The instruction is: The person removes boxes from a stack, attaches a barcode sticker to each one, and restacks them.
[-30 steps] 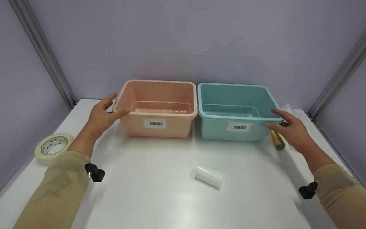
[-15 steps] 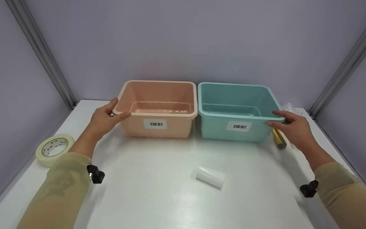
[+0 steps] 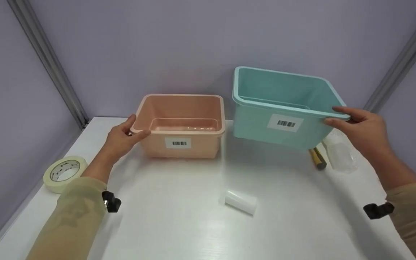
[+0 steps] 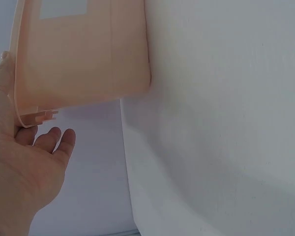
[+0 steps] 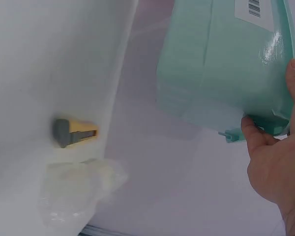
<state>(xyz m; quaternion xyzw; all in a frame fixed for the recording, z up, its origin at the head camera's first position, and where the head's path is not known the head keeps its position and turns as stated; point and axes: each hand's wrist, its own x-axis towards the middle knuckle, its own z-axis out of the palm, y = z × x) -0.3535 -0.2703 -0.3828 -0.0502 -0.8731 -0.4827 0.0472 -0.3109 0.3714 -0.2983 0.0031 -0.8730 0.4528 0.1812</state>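
My right hand (image 3: 365, 131) grips the right front corner of the teal plastic bin (image 3: 258, 122), thumb at the front and fingers round the rim. The bin is lifted off the table and tilted, its right end lower. In the right wrist view the fingers curl under the rim of the bin (image 5: 206, 69). At the left, the peach plastic bin (image 3: 154, 146) stands on the table, and my left hand (image 3: 121, 141) holds its left front corner, thumb on the front rim. The left wrist view shows the thumb along the rim of the peach bin (image 4: 73, 64). Both bins carry a barcode label.
A white cylinder (image 3: 241, 203) lies mid-table. At the left edge is a roll of masking tape (image 3: 54, 182). A yellow and dark grey utility knife (image 3: 317, 159) and a clear plastic bag (image 3: 341, 157) lie at the right. Walls close the back and sides.
My right hand has closed on the teal bin's corner and raised it up and to the right, uncovering more of the plastic bag. The left hand has closed on the peach bin's corner.
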